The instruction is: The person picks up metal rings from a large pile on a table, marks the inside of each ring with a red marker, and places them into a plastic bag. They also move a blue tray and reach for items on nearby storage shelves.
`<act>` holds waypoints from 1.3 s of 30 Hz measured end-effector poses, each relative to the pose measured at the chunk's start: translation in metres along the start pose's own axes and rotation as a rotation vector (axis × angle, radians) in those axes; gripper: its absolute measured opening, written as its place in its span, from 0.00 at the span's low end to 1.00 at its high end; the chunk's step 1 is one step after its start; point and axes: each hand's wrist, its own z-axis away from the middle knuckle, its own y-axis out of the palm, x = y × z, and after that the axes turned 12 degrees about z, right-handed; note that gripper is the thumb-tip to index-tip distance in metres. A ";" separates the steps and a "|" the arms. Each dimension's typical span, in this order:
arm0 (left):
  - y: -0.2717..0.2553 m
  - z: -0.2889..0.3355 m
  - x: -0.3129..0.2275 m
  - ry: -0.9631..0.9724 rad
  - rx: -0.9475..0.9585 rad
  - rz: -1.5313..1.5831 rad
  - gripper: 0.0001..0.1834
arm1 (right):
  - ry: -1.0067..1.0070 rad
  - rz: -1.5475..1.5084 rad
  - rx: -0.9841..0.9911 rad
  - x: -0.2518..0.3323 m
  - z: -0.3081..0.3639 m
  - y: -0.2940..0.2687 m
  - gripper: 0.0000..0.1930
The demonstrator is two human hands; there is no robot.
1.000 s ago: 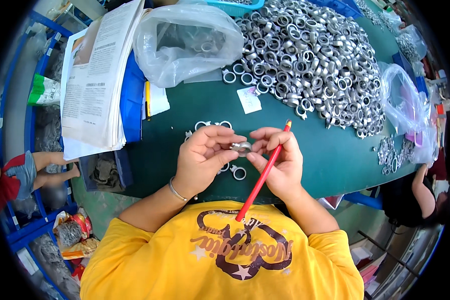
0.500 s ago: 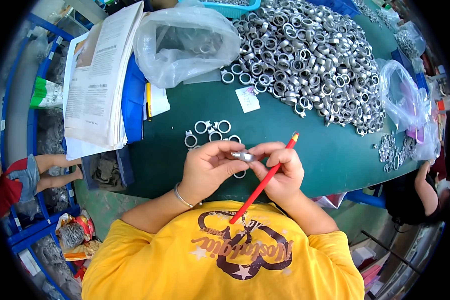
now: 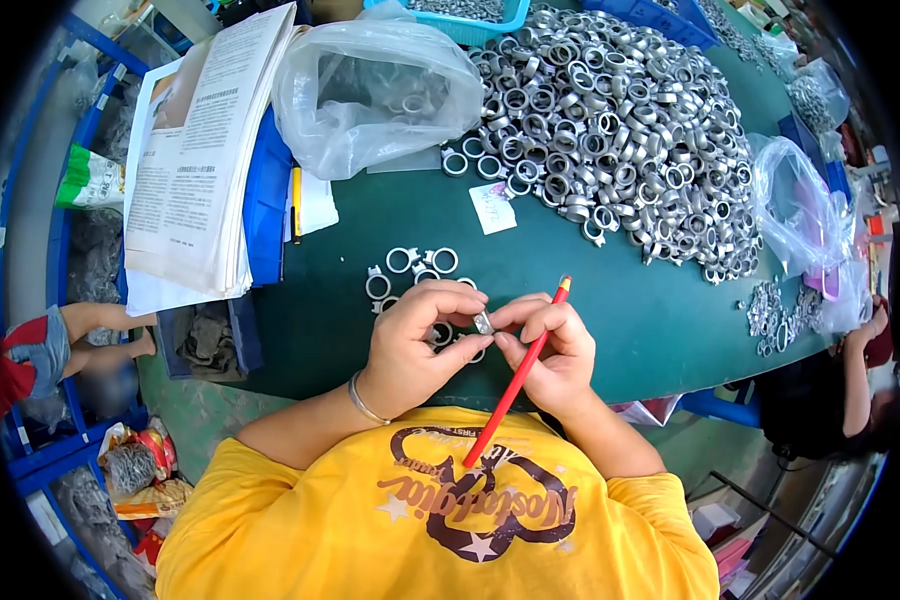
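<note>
A small silver metal ring (image 3: pixel 483 322) is pinched between the thumb and fingers of my left hand (image 3: pixel 410 335), its edge turned up toward me. My right hand (image 3: pixel 555 350) is closed around a red pencil (image 3: pixel 510 395), which slants across the fingers with its tip pointing up and away. The right fingertips are right beside the ring; whether they touch it I cannot tell. Several loose metal rings (image 3: pixel 378 284) lie on the green table (image 3: pixel 350 240) just beyond and partly under my left hand.
A big heap of metal rings (image 3: pixel 620 120) covers the far right. Behind my left hand are a clear plastic bag (image 3: pixel 370 140), printed sheets (image 3: pixel 185 190) on a blue bin (image 3: pixel 267 200), and a paper slip (image 3: pixel 492 207). Smaller metal parts (image 3: pixel 770 315) lie near another person's arm (image 3: pixel 858 370).
The ring has been turned in my fingers, from lying nearly flat to tilted upright. My right hand and the pencil have shifted slightly left.
</note>
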 end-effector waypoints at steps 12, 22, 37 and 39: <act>-0.002 -0.004 -0.006 0.084 0.070 -0.234 0.16 | 0.103 -0.089 0.023 0.003 0.002 0.000 0.10; -0.003 -0.007 -0.011 0.145 0.122 -0.396 0.24 | 0.153 -0.263 0.063 0.002 0.000 -0.002 0.12; -0.001 -0.003 -0.009 -0.023 0.122 -0.114 0.21 | 0.021 -0.272 0.090 0.003 -0.003 -0.011 0.13; -0.002 -0.003 -0.010 0.007 0.131 -0.060 0.21 | -0.014 -0.230 0.086 0.003 -0.003 -0.010 0.13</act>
